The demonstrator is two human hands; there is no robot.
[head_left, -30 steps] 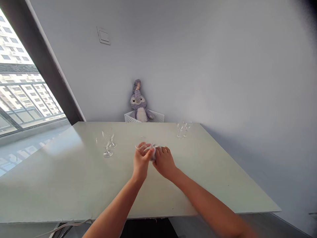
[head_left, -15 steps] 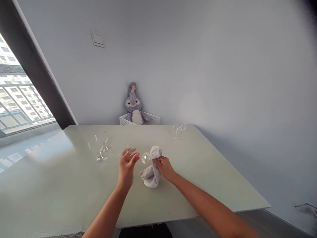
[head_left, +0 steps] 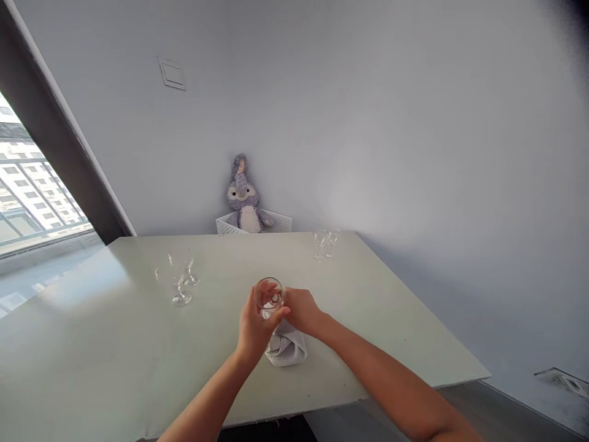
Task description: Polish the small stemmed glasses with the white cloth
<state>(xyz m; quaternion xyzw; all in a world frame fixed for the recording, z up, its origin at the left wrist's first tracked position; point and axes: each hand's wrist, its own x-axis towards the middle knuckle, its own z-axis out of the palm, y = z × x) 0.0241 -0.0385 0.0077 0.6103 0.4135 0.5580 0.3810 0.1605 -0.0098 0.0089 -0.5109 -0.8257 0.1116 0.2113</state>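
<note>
My left hand [head_left: 256, 322] is closed around a clear stemmed glass [head_left: 269, 296], whose round rim tilts up toward me. Close against its right side is my right hand [head_left: 301, 309], fingers mostly hidden behind the glass and the left thumb. A light grey cloth [head_left: 286, 348] hangs in folds just below the hands, its upper end running up to my right hand, which grips it. Whether the cloth's lower part rests on the table I cannot tell. The glass's stem and foot are largely covered by the hands and cloth.
Several clear stemmed glasses [head_left: 181, 298] stand on the pale table [head_left: 115, 356] to the left. More glasses [head_left: 319, 245] are at the far right. Behind the far edge, a purple plush toy [head_left: 248, 205] sits in a white perforated basket [head_left: 281, 224] against the wall.
My left hand has turned the glass from lying sideways to rim up and brought it right. Both hands now meet at the glass. The cloth has dropped lower, below the hands.
</note>
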